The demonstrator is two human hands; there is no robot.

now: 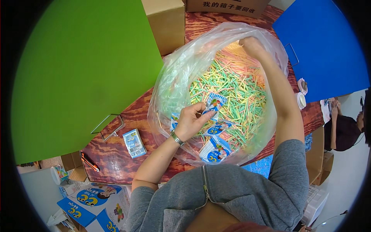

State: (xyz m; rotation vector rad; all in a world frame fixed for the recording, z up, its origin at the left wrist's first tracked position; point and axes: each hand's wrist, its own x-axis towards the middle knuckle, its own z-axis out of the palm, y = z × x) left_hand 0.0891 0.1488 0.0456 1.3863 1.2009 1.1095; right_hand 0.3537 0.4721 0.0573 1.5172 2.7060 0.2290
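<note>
A large clear plastic bag (170, 83) lies wide open on the table, filled with thin candy sticks (232, 83) in green, yellow, pink and orange. Over its near side, my left hand (191, 121) pinches a small blue-and-white candy packet (216, 101) between thumb and fingers. More such packets lie just beneath, among them a printed packet (215, 150) on the sticks near the bag's front. My right hand (252, 46) reaches to the bag's far side, above the pink and orange sticks. Its fingers are curled, and what they hold, if anything, is hidden.
A green panel (85, 77) with a wire stand (110, 125) rises at left, a blue panel (324, 46) at right. Left of the bag lie a single packet (134, 143) and an orange cutter (89, 161). Cardboard boxes (164, 25) stand behind. Another person (344, 131) is at far right.
</note>
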